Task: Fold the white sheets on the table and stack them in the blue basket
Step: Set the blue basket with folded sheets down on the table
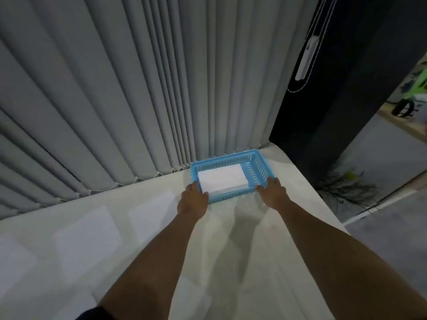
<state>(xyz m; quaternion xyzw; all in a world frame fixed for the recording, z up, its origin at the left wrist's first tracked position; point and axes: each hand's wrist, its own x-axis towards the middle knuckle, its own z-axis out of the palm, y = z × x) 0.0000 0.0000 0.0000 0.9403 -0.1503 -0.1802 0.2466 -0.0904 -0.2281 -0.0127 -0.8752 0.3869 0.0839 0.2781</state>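
The blue basket (255, 168) stands at the far side of the table, close to the blinds. Folded white sheets (221, 179) lie stacked inside it, filling its left part. My left hand (193, 199) grips the basket's near left corner, thumb over the rim. My right hand (272, 190) grips the near right corner. Flat white sheets lie unfolded on the table to the left, one (85, 229) in the middle and another (150, 211) nearer the basket.
A white cloth covers the table (231, 250). Grey vertical blinds (138, 88) hang right behind the basket. The table's right edge (323, 204) drops off to a grey floor. A dark wall panel (335, 100) stands at the right.
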